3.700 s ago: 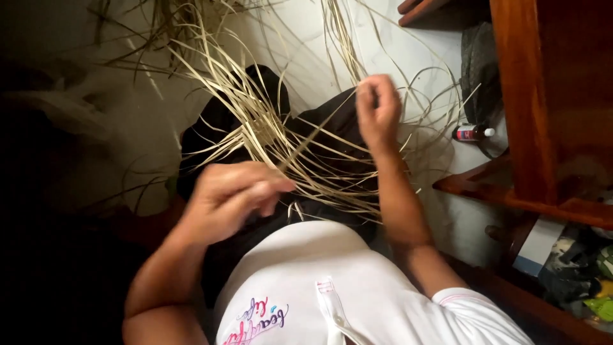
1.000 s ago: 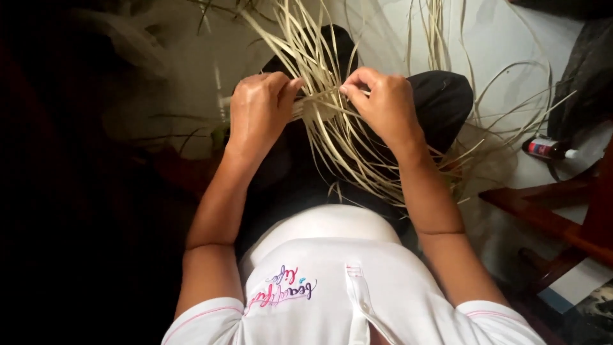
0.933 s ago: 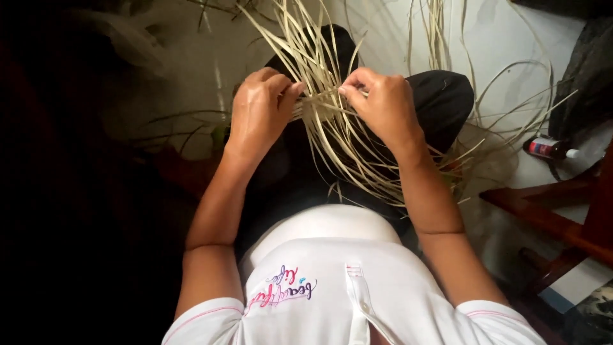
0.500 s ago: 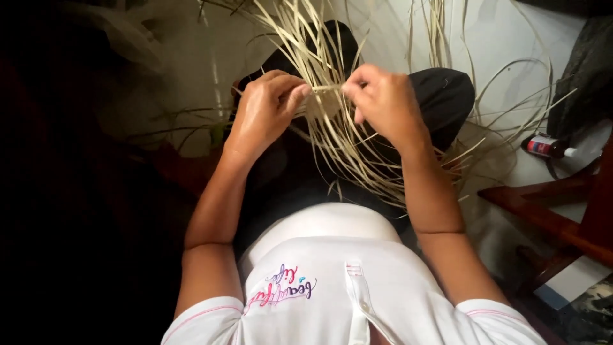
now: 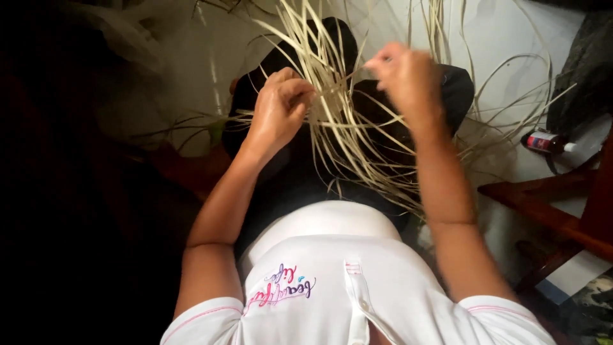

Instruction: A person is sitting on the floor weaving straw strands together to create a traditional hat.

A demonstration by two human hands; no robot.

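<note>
A loose bundle of long pale straw strips (image 5: 345, 137) fans out over my lap, which is covered in black cloth. My left hand (image 5: 278, 108) is closed on the strips near the middle of the bundle. My right hand (image 5: 408, 76), slightly blurred, is raised to the right of it and pinches a single thin strip that runs back toward my left hand. Many strip ends stick up and out past both hands.
A small dark bottle with a white cap (image 5: 546, 142) lies on the pale floor at the right. Dark wooden furniture (image 5: 549, 211) stands at the right edge. More loose strips (image 5: 511, 96) curl over the floor. The left side is dark.
My right hand has lifted up and to the right, drawing one strip away from the bundle. My left hand has stayed closed on the strips, shifting slightly.
</note>
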